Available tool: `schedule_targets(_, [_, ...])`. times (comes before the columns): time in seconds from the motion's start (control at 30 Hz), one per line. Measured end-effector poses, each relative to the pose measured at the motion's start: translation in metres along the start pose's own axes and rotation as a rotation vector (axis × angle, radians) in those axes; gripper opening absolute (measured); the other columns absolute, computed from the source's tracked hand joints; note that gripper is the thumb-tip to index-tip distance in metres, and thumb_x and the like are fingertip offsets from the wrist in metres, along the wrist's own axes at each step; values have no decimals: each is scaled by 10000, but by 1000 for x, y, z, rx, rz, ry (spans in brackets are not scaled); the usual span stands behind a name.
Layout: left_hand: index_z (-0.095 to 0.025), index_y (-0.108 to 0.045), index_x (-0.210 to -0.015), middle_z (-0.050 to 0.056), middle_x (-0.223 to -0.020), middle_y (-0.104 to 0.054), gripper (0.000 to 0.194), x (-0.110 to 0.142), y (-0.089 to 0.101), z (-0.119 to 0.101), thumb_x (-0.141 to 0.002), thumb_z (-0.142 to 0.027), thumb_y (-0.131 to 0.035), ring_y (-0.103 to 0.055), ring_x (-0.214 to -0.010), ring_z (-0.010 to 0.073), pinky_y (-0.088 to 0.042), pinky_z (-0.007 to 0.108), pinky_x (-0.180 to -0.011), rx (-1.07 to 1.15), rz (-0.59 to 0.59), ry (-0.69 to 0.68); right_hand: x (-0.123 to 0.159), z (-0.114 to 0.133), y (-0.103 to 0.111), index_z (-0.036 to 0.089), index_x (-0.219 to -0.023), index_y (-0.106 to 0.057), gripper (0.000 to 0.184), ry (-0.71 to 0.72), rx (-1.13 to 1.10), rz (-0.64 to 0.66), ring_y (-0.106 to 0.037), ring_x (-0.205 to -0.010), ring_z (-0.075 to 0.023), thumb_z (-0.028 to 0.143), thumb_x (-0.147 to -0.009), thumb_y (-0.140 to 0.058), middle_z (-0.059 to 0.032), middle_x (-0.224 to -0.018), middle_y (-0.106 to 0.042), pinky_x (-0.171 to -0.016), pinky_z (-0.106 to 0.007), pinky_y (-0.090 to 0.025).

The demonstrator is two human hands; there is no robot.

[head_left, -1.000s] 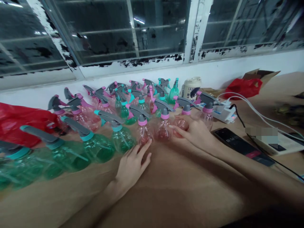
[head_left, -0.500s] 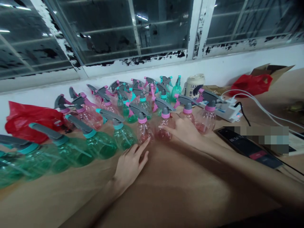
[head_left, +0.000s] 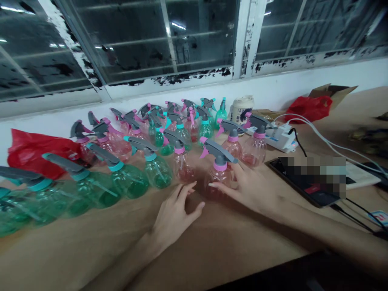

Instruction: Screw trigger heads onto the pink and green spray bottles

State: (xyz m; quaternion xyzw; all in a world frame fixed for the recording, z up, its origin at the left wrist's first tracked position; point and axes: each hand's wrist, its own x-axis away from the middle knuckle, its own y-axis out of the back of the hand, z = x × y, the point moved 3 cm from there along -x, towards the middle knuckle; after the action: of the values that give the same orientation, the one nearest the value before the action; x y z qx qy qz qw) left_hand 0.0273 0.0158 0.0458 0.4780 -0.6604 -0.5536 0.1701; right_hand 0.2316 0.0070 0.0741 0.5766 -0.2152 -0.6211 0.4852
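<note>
My right hand is wrapped around the body of a clear pink spray bottle, thumb in front and fingers behind. That bottle has a grey head, a pink trigger and a pink collar. My left hand is held over the table to the left of it, thumb and fingers apart, with nothing in it. Just beyond my left fingertips stands another pink spray bottle. Beside that one is a green spray bottle with a teal collar.
A row of green spray bottles runs off to the left. More pink and green bottles crowd toward the wall. A red plastic bag, a paper cup, a power strip with cables and a phone lie around them.
The pink spray bottle in my right hand has come nearer to me, out of the row. My left hand has drawn back slightly from the neighbouring pink bottle.
</note>
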Motion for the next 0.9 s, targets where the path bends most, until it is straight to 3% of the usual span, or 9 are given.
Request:
schedule_targets(0.1, [-205, -374, -1292, 97, -1276, -517, 615, 0, -4, -13, -779, -420, -638, -499, -1152, 266, -407, 432, -942, 82, 6, -28, 16, 5, 7, 138, -991, -554, 544, 73, -53, -5, -641, -809, -281, 637, -803, -446, -119, -946, -651, -635, -389, -492])
schedule_targets(0.23, [-198, -304, -1345, 137, -1324, -474, 817, 1, -12, -26, -701, -514, -694, -451, -1195, 323, -365, 503, -959, 179, 56, -60, 28, 10, 14, 159, -976, -577, 554, 126, -54, 23, -621, -872, -292, 662, -774, -464, -113, -924, -651, -638, -390, -495])
schedule_targets(0.33, [-213, -310, -1336, 128, -1309, -484, 810, 3, -16, -29, -697, -514, -706, -463, -1179, 324, -379, 499, -941, 231, 59, -88, 27, 13, 23, 150, -942, -582, 601, 136, -59, 41, -602, -887, -291, 702, -729, -480, -129, -940, -633, -641, -385, -490])
schedule_targets(0.47, [-206, -343, -1312, 124, -1269, -510, 783, 4, -18, -32, -689, -487, -726, -485, -1150, 320, -394, 496, -924, 254, 38, -118, 13, 14, 38, 154, -905, -564, 526, 163, -185, 92, -579, -871, -245, 637, -699, -590, -109, -960, -599, -721, -370, -474])
schedule_targets(0.63, [-205, -355, -1296, 121, -1218, -536, 742, -1, -23, -40, -710, -494, -707, -512, -1109, 314, -422, 494, -901, 247, 28, -140, -6, 10, 42, 193, -1060, -504, 490, 73, -511, 138, -570, -660, -164, 490, -709, -672, -11, -807, -601, -595, -298, -464])
schedule_targets(0.77, [-187, -377, -1278, 136, -1192, -549, 746, -7, -30, -47, -704, -551, -685, -523, -1101, 333, -436, 512, -888, 214, 42, -158, -9, 8, 32, 226, -933, -537, 295, 39, -761, 69, -571, -656, -143, 417, -744, -658, 15, -777, -585, -586, -273, -468])
schedule_targets(0.9, [-148, -361, -1283, 158, -1186, -550, 802, -10, -35, -49, -692, -588, -680, -496, -1135, 343, -383, 535, -943, 189, 18, -171, -7, 3, 22, 237, -799, -543, 151, 24, -840, -60, -571, -685, -138, 352, -777, -638, 28, -750, -575, -637, -270, -466])
